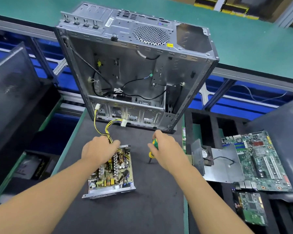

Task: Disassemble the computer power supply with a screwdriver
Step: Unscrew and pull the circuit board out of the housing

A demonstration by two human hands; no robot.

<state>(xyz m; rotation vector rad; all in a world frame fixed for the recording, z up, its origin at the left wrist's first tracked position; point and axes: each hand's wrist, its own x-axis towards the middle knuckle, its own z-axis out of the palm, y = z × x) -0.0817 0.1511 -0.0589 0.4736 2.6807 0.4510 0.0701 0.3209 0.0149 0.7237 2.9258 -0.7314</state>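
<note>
While our left hand (98, 151) grips the open power supply (112, 173) on the surface (150, 200), our right hand (167, 149) holds the screwdriver (154, 143) beside it; we judge its board screws come next.

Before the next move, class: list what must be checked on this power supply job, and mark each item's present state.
1. Power supply cover off, board exposed: ok.
2. Left hand grips the cable bundle, steadying the unit: ok.
3. Right hand holds the screwdriver: ok.
4. Screwdriver tip seated on a screw: not ok; it points at the mat.
5. Remaining board screws located: cannot tell.
</note>
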